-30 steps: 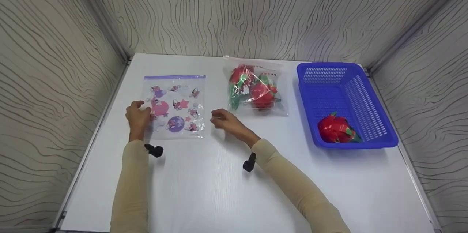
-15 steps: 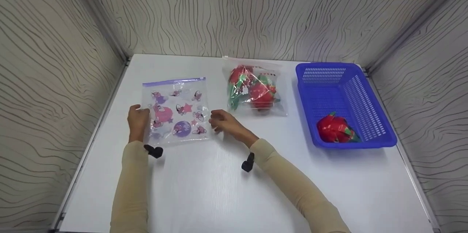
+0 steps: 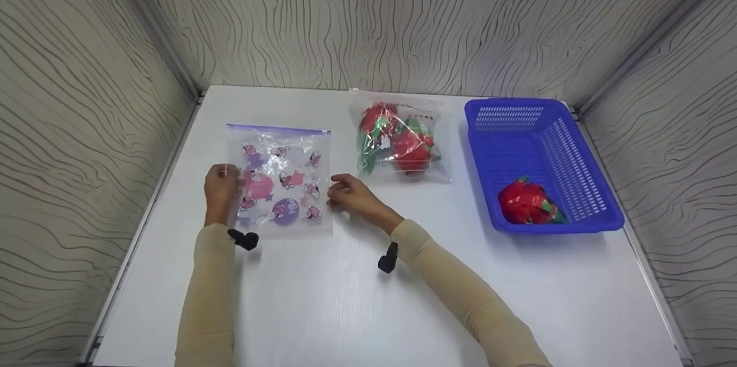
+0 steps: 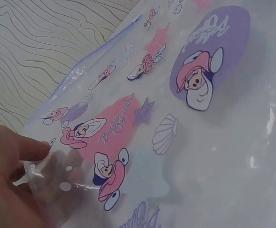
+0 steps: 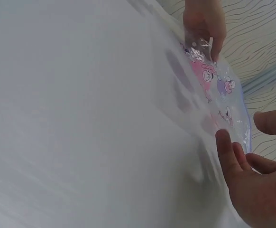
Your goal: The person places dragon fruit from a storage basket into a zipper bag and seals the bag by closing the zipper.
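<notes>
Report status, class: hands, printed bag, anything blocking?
Left hand pinches printed zip bag at its left edge. Right hand open at its right edge, not gripping. Nothing blocking; filled bag sits apart.

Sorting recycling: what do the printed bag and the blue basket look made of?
Printed bag: seemingly thin clear plastic film, glossy and crinkled, the left hand showing through it. Blue basket: apparently rigid moulded plastic, with perforated walls.

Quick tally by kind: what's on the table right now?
Printed zip bags, empty: 1, left hand pinching its edge
Clear bags filled with red and green items: 1
Blue baskets: 1
Loose red fruits in the basket: 1
Total: 4
</notes>
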### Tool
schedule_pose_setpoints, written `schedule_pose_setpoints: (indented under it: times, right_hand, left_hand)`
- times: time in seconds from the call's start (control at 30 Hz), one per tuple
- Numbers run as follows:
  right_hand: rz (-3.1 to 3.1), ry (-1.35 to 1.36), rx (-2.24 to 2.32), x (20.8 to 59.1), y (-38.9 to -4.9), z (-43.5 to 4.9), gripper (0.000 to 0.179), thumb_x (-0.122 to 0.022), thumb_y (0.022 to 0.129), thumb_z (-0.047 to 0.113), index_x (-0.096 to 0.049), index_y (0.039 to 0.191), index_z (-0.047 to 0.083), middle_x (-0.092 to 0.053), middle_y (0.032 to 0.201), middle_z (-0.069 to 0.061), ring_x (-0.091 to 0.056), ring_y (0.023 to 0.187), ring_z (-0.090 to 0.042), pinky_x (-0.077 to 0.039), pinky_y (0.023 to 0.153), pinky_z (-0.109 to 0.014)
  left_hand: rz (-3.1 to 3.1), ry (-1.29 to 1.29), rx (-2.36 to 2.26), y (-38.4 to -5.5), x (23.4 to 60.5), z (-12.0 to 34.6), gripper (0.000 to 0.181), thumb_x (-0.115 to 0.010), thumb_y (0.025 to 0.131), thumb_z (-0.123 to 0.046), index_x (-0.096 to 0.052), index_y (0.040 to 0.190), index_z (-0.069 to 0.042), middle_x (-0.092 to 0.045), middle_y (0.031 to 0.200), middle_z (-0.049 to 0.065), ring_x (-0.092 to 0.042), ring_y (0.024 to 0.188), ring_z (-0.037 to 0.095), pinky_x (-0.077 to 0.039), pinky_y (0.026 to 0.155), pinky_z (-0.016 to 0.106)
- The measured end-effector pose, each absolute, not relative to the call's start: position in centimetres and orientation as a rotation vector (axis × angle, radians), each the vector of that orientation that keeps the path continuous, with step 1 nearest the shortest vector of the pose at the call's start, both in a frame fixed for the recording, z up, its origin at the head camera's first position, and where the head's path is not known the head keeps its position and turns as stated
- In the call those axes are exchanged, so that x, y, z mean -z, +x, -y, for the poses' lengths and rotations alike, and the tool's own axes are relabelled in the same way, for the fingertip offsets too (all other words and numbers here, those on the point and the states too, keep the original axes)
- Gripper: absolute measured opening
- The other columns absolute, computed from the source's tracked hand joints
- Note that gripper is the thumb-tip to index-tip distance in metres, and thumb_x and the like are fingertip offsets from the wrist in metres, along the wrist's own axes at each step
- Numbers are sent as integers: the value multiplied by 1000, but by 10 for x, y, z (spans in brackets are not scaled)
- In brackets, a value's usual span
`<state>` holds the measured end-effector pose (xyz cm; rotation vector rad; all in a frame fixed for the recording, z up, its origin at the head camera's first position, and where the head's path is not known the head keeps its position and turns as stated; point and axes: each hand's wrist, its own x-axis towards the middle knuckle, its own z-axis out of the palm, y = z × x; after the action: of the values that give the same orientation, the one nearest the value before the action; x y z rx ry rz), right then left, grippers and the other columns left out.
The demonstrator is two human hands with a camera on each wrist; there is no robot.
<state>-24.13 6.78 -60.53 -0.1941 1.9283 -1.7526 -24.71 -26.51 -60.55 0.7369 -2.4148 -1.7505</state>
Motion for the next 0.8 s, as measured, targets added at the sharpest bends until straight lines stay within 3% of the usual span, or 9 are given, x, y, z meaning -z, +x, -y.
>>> schedule_pose_setpoints:
  times: [0.17, 0.47, 0.8]
  right_hand:
    - [-1936, -129, 1786, 606, -241, -65, 57, -64, 104, 9, -41, 154, -7, -65, 133, -22, -72, 98, -18, -63, 90, -34]
    - [-2031, -124, 1766, 611, -246, -68, 59, -69, 96, 2, -48, 150, -5, -71, 132, -22, -70, 90, -11, -59, 74, -24]
    - [-2076, -153, 1763, 602, -248, -76, 65, -67, 90, -4, -49, 152, 1, -72, 123, -20, -65, 72, -11, -55, 60, -26]
  left_hand:
    - [2320, 695, 1868, -247, 606, 260, 34, -49, 110, -22, -55, 135, 1, -67, 126, 19, -67, 89, 11, -56, 72, 20]
    - [2197, 584, 1946, -250, 606, 256, 31, -54, 111, -19, -56, 132, 3, -70, 129, 26, -72, 85, 6, -59, 73, 20]
    - [2115, 529, 1985, -256, 599, 251, 33, -57, 109, -15, -59, 138, 1, -73, 122, 16, -72, 86, 10, -60, 74, 23]
